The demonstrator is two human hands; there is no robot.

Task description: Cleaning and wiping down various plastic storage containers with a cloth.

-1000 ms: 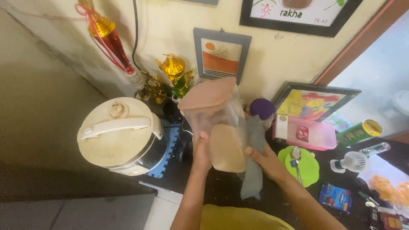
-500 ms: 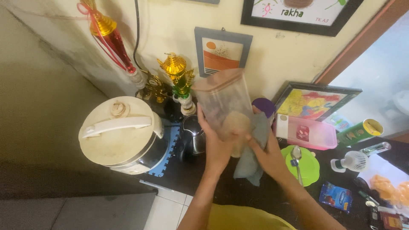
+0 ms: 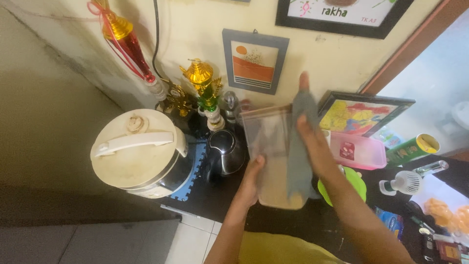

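1. The jar [image 3: 273, 161] now lies tilted in front of you over the dark surface [image 3: 215, 195], its lid end toward the wall and its tan contents settled at the near end. A second ago it stood nearly upright with the lid up, so you have tipped it well over.
2. Your left hand [image 3: 250, 183] grips the jar's near left edge, fingers curled about it. It was higher on the side wall before; now it props the low end.
3. Your right hand [image 3: 312, 146] presses the grey cloth [image 3: 299, 151] flat along the jar's right side, fingers stretched toward the lid. Half a second ago the cloth was bunched low at the base; the stroke has run up the length, so wiping looks to have passed to the long side.
4. The black kettle [image 3: 224, 154], hidden before, now shows just left of the jar.
5. Farther left sits the cream cooker [image 3: 139, 154], unmoved; trophies [image 3: 202, 85] stand by the wall.
6. To the right lie a pink box [image 3: 359, 151] and a green lid [image 3: 359, 186], partly behind your arm.
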